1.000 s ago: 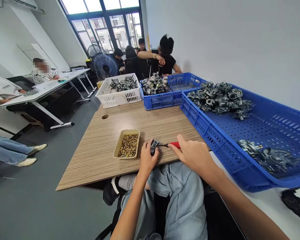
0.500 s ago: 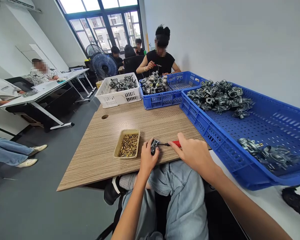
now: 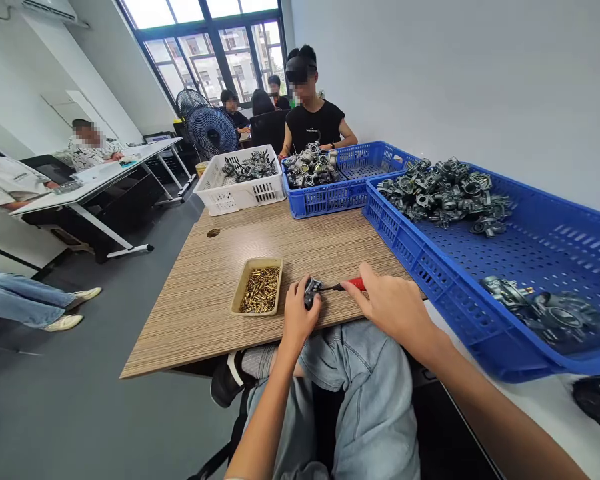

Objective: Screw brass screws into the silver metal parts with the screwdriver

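Near the front edge of the wood-grain table [image 3: 195,293], my left hand [image 3: 300,312] is closed around a small dark metal part [image 3: 312,291]. My right hand [image 3: 391,300] is wrapped round the red handle of a screwdriver [image 3: 356,285]. The screwdriver lies nearly level, its shaft pointing left with the tip at the metal part; the exact contact point is too small to tell. Just left of my left hand stands a beige tray [image 3: 234,301] holding several small brass pieces [image 3: 261,291].
A white crate [image 3: 240,199], a blue crate [image 3: 325,201] and a long blue crate [image 3: 445,287] hold metal parts along the back and right. Behind the crates sits a person in black [image 3: 315,123]. Other people sit further off, near a fan [image 3: 213,132].
The view has shifted slightly. Across the table, the person in black has leaned left and lowered a raised hand behind the crates. My hands keep nearly the same pose.
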The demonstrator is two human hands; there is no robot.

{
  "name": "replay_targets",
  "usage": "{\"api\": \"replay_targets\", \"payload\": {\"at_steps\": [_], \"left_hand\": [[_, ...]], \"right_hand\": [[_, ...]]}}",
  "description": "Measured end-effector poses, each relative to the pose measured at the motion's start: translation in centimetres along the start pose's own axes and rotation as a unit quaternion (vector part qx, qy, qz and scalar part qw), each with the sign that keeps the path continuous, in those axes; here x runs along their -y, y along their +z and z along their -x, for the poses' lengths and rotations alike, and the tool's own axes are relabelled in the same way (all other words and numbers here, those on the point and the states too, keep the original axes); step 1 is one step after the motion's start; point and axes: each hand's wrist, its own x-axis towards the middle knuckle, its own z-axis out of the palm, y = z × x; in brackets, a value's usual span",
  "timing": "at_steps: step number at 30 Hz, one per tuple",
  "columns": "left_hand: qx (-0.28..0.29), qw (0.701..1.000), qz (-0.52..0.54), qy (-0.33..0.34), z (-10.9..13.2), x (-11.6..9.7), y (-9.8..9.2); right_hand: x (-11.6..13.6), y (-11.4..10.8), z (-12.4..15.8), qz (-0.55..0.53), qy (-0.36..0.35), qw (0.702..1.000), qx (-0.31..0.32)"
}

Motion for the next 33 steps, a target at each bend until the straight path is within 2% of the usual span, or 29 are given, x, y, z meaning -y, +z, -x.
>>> {"api": "replay_targets", "payload": {"at_steps": [1, 3, 6, 9, 12, 14, 17, 19, 22, 25, 28, 30, 33], "left_hand": [[-0.001, 1.000, -0.001, -0.001, 0.0, 0.0, 0.0], [-0.002, 1.000, -0.001, 0.000, 0.0, -0.1, 0.0], [-0.002, 1.000, 0.001, 0.000, 0.0, -0.1, 0.0], [0.002, 1.000, 0.002, -0.003, 0.0, 0.0, 0.0], [0.007, 1.000, -0.001, -0.009, 0.0, -0.2, -0.1], [0.008, 1.000, -0.002, -0.009, -0.1, -0.3, -0.2], [0.002, 1.000, -0.003, -0.006, -0.1, -0.4, -0.2], [0.000, 1.000, -0.005, -0.004, -0.1, -0.5, -0.2], [0.002, 1.000, -0.006, -0.003, -0.1, -0.4, -0.2], [0.005, 1.000, -0.002, -0.003, -0.1, -0.4, -0.3], [0.006, 1.000, 0.001, -0.005, -0.1, -0.4, -0.3], [0.008, 1.000, 0.000, -0.008, -0.1, -0.4, -0.3], [0.010, 1.000, -0.004, -0.010, -0.1, -0.4, -0.2]], "right_hand": [[0.3, 0.0, -0.1, 0.021, 0.025, 0.999, -0.003], [0.4, 0.0, -0.2, 0.012, 0.031, 0.999, -0.003], [-0.7, 0.1, -0.1, -0.091, -0.028, 0.995, 0.002], [-2.1, 0.1, 0.1, -0.189, -0.103, 0.976, 0.015], [-2.3, 0.0, 0.1, -0.200, -0.139, 0.970, 0.019], [-1.5, 0.1, -0.1, -0.132, -0.096, 0.987, 0.003], [-0.2, 0.1, -0.4, 0.000, 0.018, 1.000, -0.018], [0.1, 0.2, -0.4, 0.018, 0.035, 0.999, -0.013], [-0.6, 0.1, -0.3, -0.065, -0.012, 0.998, 0.000], [-1.9, -0.1, 0.0, -0.178, -0.088, 0.980, 0.014], [-2.3, -0.1, 0.0, -0.219, -0.141, 0.965, 0.031], [-1.7, 0.0, -0.2, -0.170, -0.114, 0.979, 0.022], [-0.5, 0.2, -0.5, -0.026, 0.003, 1.000, -0.009]]}}
